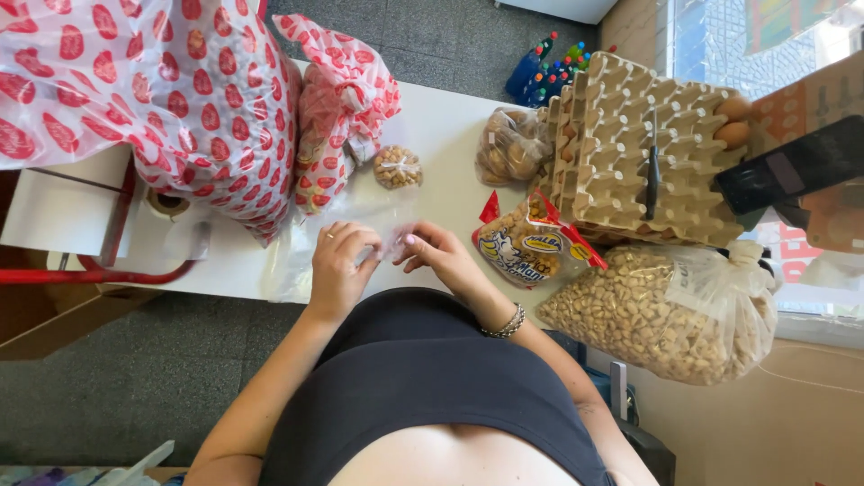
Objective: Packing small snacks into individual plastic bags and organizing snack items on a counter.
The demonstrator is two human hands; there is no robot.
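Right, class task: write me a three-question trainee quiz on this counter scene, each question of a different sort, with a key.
1. True or false: both hands touch the clear plastic bag.
2. Where do the two eggs sit? A) in the egg trays B) on the floor C) in the right hand
3. Which wrist wears the bracelet?

Key: 1 true; 2 A; 3 the right, not the left hand.

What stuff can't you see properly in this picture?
- Head view: what fills the big red-spotted bag; its printed plastic hides it and the edge cuts it off.
- The thin clear bag between left hand and right hand: too see-through to tell if it is open.
- Egg trays: lower layers hidden by the top one.
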